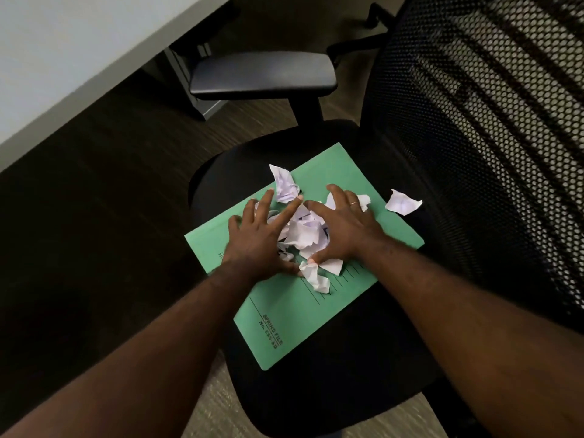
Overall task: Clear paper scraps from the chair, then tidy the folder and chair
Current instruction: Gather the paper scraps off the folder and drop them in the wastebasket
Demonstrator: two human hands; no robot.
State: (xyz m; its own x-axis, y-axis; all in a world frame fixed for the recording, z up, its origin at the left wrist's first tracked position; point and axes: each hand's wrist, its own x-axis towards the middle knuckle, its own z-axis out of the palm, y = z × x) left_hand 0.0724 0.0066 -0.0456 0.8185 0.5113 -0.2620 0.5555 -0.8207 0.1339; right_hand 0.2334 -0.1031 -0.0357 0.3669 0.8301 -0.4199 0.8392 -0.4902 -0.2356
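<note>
Scraps of crumpled white paper [301, 233] lie heaped on a green folder [294, 314] that sits flat on the black seat of the office chair [347, 390], and the person is bent over them with both arms out. Their left hand [257, 237] and right hand [343, 230] are spread wide, fingers splayed and lying flat on either side of the heap, thumbs nearly meeting at its near edge, so the pile is corralled between the palms rather than gripped. One stray scrap [403, 202] rests apart at the folder's right corner, close to the mesh backrest [489, 153], and another larger piece [286, 184] stands just beyond the left fingertips. From where I stand this stuff looks feather-light and springy; it will puff back open and scatter if squeezed loosely, so I'd say the sensible hold is a scoop from both sides, palms closing under and around the heap. The folder looks like thin, bendy card with a smooth face, likely to slide on the seat fabric; lifting it by its long edges could even serve as a tray. An armrest [262, 74] and a pale desk [79, 52] lie beyond
</note>
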